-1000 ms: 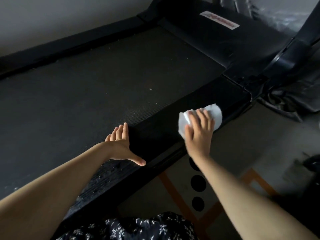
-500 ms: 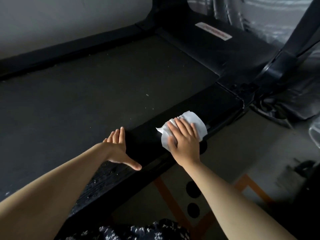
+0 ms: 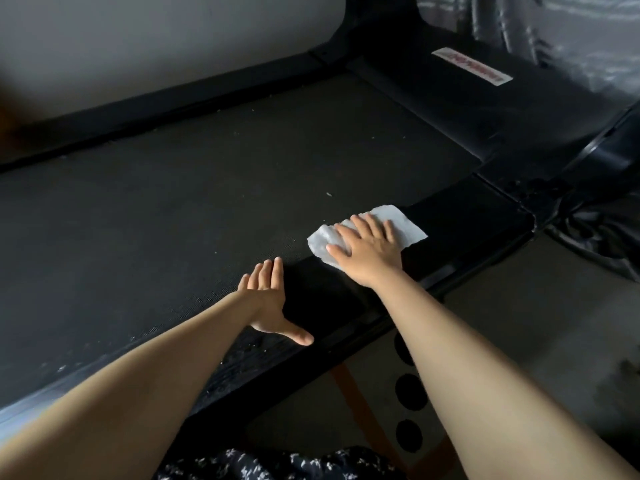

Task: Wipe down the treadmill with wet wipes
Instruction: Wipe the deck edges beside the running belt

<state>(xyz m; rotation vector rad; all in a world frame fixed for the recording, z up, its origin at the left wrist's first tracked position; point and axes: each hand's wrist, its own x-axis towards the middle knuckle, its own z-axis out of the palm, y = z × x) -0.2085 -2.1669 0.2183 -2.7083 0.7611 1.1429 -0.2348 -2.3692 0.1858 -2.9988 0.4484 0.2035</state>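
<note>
left hand point(image 3: 265, 299): flat, thumb out | right hand point(image 3: 370, 251): palm down, fingers point(image 3: 363, 225) straight

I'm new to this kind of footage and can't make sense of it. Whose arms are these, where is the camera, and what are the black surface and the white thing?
There is no robot here. A person wears one wide-angle camera on the head, so every picture looks forward and down along their own bare arms.

The big dark surface is the treadmill belt, with a few pale crumbs on it. The smooth black strip along its near edge is the side rail.

The right hand presses flat on a white wet wipe lying on that rail, fingers straight rather than gripping. The left hand holds nothing and rests open where belt and rail meet, thumb spread out.

Farther off a white label sits on the treadmill's front cover. Right of the rail is the floor.
</note>
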